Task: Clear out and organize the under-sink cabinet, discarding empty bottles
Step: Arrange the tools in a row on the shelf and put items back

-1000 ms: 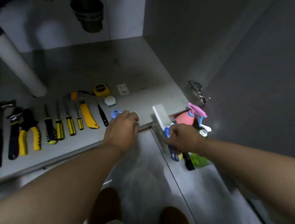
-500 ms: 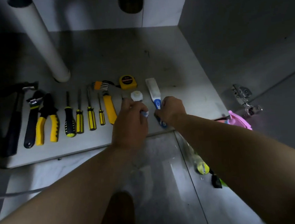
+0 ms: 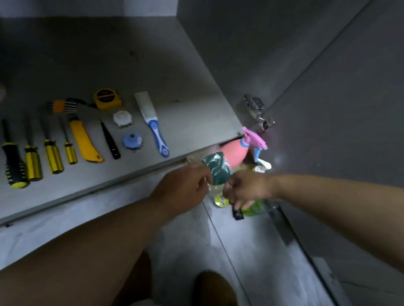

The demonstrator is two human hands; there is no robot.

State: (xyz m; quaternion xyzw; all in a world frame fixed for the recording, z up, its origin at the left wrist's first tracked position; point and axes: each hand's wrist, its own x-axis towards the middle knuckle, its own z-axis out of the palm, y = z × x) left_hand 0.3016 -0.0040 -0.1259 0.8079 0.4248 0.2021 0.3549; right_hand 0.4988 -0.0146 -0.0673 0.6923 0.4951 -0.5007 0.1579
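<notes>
Spray bottle, pink: lying at the front right corner of the cabinet floor. Teal packet in clear wrap: just beside the spray bottle's left side. Left hand and right hand: just below the spray bottle, fingers curled, both pinching the packet's wrap. Green bottle: below the spray bottle, under the right hand.

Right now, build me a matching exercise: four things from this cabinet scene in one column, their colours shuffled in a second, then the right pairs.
Things:
1. tape measure
2. scraper
3. spray bottle
4. packet

Colours:
a. pink
b. dark green
c. yellow and black
d. blue and white

Pairs: 1-c; 2-d; 3-a; 4-b
</notes>
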